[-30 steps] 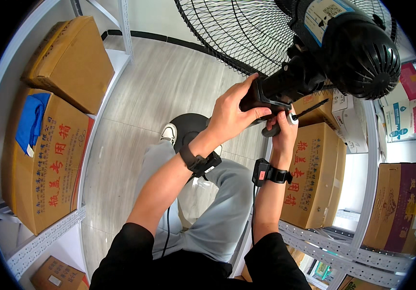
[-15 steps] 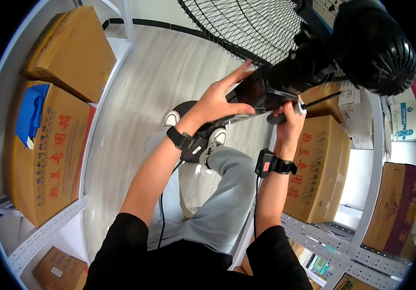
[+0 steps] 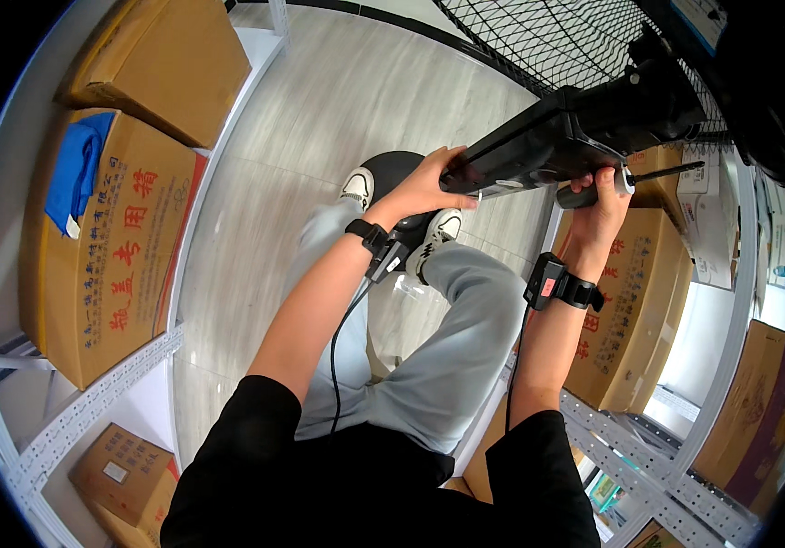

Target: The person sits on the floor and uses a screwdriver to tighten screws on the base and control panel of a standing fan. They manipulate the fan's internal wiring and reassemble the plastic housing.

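A black standing fan leans across the upper right, its wire grille (image 3: 584,41) at the top. Its long glossy black control housing (image 3: 539,142) runs down toward my feet. My left hand (image 3: 417,190) is closed round the lower end of that housing, thumb on the near side and fingertips partly hidden behind. In my right hand (image 3: 600,217) is a screwdriver (image 3: 579,195) with a grey handle, pale collar and dark shaft. The shaft points right, away from the housing, and the handle lies close below it. Under the column, the round black base (image 3: 397,166) rests on the floor by my shoes.
Metal shelving (image 3: 91,402) on the left holds cardboard boxes (image 3: 123,237), one with a blue cloth (image 3: 78,169) on it. More shelving on the right carries a large carton (image 3: 634,310) and a brown-purple box (image 3: 748,411). Cables hang from the devices strapped to both wrists.
My left hand has gone from spread along the housing to gripping its lower end. The view has shifted, with the fan now farther right. The screwdriver stays in my right hand.
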### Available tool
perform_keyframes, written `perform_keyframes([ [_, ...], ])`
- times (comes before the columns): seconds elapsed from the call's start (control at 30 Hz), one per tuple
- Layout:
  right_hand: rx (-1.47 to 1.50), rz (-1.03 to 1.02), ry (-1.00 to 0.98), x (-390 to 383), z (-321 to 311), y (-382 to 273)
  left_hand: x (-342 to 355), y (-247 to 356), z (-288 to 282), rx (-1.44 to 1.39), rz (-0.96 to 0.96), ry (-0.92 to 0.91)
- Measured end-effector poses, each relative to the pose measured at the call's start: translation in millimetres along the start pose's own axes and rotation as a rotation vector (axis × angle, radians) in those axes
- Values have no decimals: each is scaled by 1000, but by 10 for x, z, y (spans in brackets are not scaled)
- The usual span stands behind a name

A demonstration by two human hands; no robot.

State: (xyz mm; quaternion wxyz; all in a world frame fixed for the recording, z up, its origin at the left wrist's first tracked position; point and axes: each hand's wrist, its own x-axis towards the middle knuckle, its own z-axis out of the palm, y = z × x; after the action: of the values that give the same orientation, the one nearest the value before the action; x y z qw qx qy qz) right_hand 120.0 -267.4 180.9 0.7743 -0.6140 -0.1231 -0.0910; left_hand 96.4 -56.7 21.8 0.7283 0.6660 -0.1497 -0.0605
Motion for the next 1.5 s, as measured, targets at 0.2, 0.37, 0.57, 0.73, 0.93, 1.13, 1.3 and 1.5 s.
perform_keyframes([
  [0.2, 59, 30, 0, 3, -51, 13, 15, -16, 35, 279, -125, 129],
  [0.37, 114, 70, 34, -15, -191, 175, 8, 10, 14, 300, -93, 163],
  [0.57, 95, 349, 224, -372, -572, 988, 17, 39, 15, 332, -87, 199],
  [0.73, -13, 689, 113, -614, -567, 1458, 1, 28, 27, 335, -96, 217],
  [0.93, 128, 741, -2, -603, -496, 1598, -9, 25, 24, 293, -170, 178],
  [1.13, 142, 701, -13, -585, -488, 1635, -7, -103, 66, 273, -112, 253],
  [1.3, 108, 671, 25, -590, -476, 1647, -10, -92, 126, 251, -96, 278],
  [1.5, 91, 651, 74, -593, -436, 1626, -11, -90, 103, 274, -65, 255],
])
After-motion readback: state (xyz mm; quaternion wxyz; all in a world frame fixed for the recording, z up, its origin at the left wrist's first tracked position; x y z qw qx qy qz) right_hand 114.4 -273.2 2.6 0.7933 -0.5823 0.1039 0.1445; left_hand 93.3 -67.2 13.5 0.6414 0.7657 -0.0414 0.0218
